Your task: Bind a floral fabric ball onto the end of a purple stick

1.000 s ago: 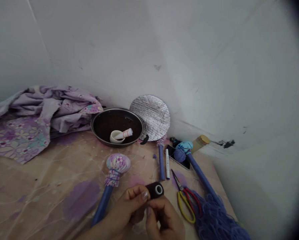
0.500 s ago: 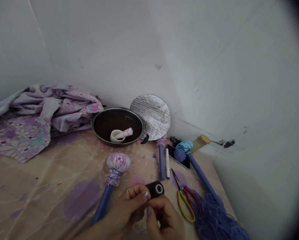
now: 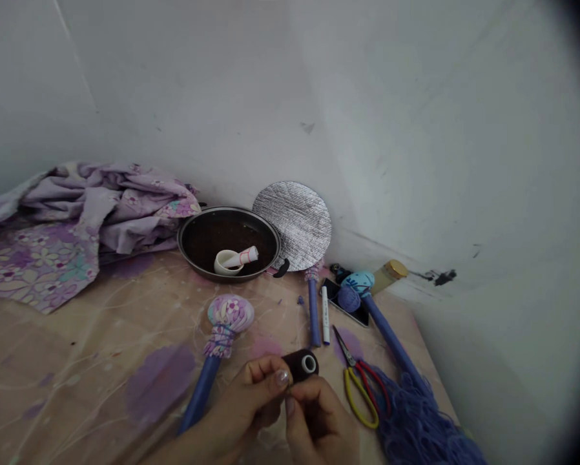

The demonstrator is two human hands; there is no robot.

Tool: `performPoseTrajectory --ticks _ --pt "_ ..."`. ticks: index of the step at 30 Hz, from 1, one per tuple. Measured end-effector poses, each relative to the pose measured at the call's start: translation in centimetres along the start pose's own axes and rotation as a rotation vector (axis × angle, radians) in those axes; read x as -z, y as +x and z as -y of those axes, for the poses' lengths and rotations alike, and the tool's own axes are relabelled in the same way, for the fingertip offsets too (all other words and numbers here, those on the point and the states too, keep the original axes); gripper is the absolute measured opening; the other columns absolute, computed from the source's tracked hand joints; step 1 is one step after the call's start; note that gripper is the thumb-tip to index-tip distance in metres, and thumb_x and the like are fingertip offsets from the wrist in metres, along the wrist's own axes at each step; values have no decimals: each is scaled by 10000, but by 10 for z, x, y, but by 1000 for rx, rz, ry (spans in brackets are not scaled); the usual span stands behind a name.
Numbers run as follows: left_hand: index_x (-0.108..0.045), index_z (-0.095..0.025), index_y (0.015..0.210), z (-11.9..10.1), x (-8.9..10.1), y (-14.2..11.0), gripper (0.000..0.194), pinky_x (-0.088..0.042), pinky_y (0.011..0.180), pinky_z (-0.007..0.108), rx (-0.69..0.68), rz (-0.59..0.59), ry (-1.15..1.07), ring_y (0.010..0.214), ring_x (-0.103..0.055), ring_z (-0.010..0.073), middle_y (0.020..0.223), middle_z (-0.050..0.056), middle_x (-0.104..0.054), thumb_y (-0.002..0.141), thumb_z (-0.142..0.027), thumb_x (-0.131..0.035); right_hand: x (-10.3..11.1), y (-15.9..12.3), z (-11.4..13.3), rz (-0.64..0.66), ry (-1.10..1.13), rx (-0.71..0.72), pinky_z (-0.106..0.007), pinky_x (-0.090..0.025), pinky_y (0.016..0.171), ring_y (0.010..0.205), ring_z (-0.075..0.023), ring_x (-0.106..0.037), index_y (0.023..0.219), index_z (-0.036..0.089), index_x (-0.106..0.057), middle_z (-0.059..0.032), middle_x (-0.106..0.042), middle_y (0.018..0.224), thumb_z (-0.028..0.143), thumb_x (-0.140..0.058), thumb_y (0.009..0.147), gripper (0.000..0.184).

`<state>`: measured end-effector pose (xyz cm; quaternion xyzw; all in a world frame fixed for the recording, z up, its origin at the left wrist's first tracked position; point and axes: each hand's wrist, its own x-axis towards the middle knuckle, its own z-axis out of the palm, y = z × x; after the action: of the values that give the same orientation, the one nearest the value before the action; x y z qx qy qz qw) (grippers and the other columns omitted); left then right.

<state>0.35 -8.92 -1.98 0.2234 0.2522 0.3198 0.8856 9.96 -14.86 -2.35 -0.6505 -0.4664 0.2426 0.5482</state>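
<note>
My left hand (image 3: 256,403) and my right hand (image 3: 321,420) meet at the front of the table, thumbs and fingertips pinched close together. Whatever lies between the fingertips is too small to make out. Just behind the fingers a dark spool of thread (image 3: 296,366) lies on its side, its pale core facing right. To the left rests a blue stick with a floral cloth-wrapped head (image 3: 230,314), bound below the head; my left forearm passes close to its lower end. Scissors (image 3: 360,391) with one yellow and one red handle lie right of my right hand, blades spread slightly.
A dark pan (image 3: 193,261) holds a small white cup (image 3: 228,263) with a paper roll. Behind it a silver disc (image 3: 297,223) leans on the wall. Floral cloth (image 3: 91,226) is heaped left. Blue yarn (image 3: 416,420), a marker (image 3: 325,316) and a phone (image 3: 360,315) lie right.
The view has shifted very slightly. Both hands keep the same pinch, and the right fingers have moved only a touch. Nothing on the table has moved.
</note>
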Motion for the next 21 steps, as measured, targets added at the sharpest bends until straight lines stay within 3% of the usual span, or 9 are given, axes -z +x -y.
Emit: performPoseTrajectory --ticks 12,21 --pt "-472 -162 589 -3 -4 0 386 -89 411 188 1 12 -16 383 -169 16 421 -105 -324 642 -427 -747 0 4 5 36 88 -64 -188 -339 418 425 -92 -415 602 191 -559 38 -473 490 277 -578 724 151" --pt "-535 -150 669 -4 -6 1 359 -51 395 176 43 -29 -59 383 -120 13 422 -123 -280 634 -435 -751 7 14 7 159 363 -338 -148 -147 322 323 -29 -220 660 187 -541 104 -362 415 391 -662 726 246"
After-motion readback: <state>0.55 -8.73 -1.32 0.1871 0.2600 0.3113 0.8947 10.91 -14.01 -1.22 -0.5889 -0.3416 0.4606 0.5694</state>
